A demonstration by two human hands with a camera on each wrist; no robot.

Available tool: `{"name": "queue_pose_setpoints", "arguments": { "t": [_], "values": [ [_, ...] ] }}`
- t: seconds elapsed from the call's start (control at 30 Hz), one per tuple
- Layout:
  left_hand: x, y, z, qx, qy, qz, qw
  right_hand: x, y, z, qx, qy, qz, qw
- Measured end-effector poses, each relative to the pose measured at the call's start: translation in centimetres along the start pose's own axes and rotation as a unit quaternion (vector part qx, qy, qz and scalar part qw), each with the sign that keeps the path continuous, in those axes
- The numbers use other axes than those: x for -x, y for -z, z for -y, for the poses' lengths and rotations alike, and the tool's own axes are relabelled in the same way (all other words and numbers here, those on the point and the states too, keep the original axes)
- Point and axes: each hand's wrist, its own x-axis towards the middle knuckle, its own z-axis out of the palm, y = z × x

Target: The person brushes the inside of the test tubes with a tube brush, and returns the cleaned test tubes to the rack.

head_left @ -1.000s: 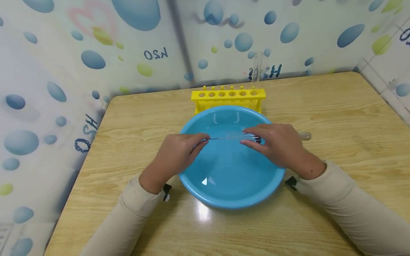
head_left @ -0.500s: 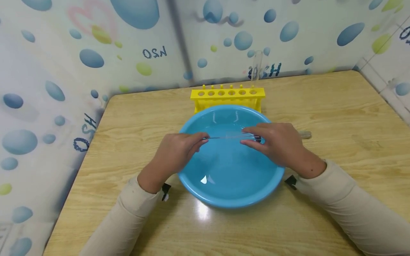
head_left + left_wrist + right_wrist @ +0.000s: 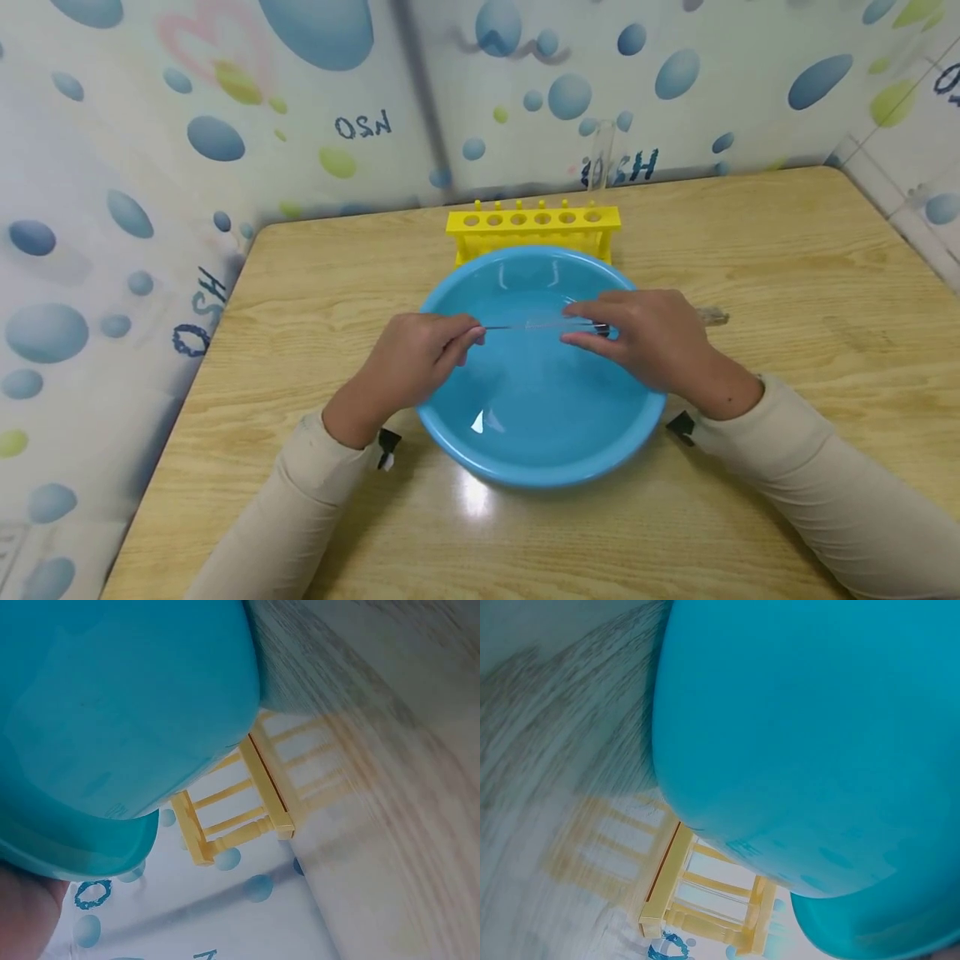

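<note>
Over a blue basin (image 3: 540, 477), a clear glass test tube (image 3: 546, 324) is held level in my right hand (image 3: 651, 342). A thin wire (image 3: 498, 327), which looks like a test tube brush's handle, runs out of the tube's left end. My left hand (image 3: 408, 358) pinches that wire between thumb and fingertips. A dark part (image 3: 602, 329) shows between the right thumb and fingers. The tube's far end pokes out beyond the right hand. In the left wrist view, part of the left hand (image 3: 28, 911) shows beside the basin's rim; the grasp itself is hidden there.
A yellow test tube rack (image 3: 533, 220) stands right behind the basin, with one clear tube (image 3: 601, 157) upright at its right end. The basin appears to hold water. Behind the wooden table (image 3: 330, 275) is a spotted wall (image 3: 285, 150).
My left hand has shifted very slightly left and its fingers have rolled a little on the wire. The right hand stays nearly in place, still gripping the tube.
</note>
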Motion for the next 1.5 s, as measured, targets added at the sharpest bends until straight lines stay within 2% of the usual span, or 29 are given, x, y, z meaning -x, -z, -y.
{"name": "queue_pose_setpoints", "arguments": {
  "t": [0.13, 0.33, 0.57, 0.9, 1.23, 1.5],
  "values": [
    [0.01, -0.04, 0.07, 0.019, 0.02, 0.012, 0.9995, 0.02, -0.04, -0.01, -0.002, 0.002, 0.0, 1.0],
    [-0.02, -0.1, 0.21, 0.02, 0.014, 0.009, 0.9997, -0.05, -0.02, -0.04, 0.002, 0.009, -0.005, 0.9999],
    [0.03, -0.01, 0.2, 0.027, 0.023, 0.017, 0.9992, -0.04, -0.1, -0.03, 0.004, 0.009, -0.005, 0.9999],
    [-0.01, -0.09, 0.45, 0.046, 0.006, 0.019, 0.9987, 0.04, -0.21, -0.14, 0.002, 0.009, -0.007, 0.9999],
    [-0.04, 0.04, 0.65, 0.111, -0.001, 0.002, 0.9938, 0.02, -0.09, -0.15, 0.0, 0.006, -0.008, 0.9999],
    [-0.18, 0.31, 0.04, 0.08, 0.005, -0.022, 0.9965, 0.12, -0.18, -0.21, -0.002, 0.004, -0.01, 0.9999]
  ]
}}
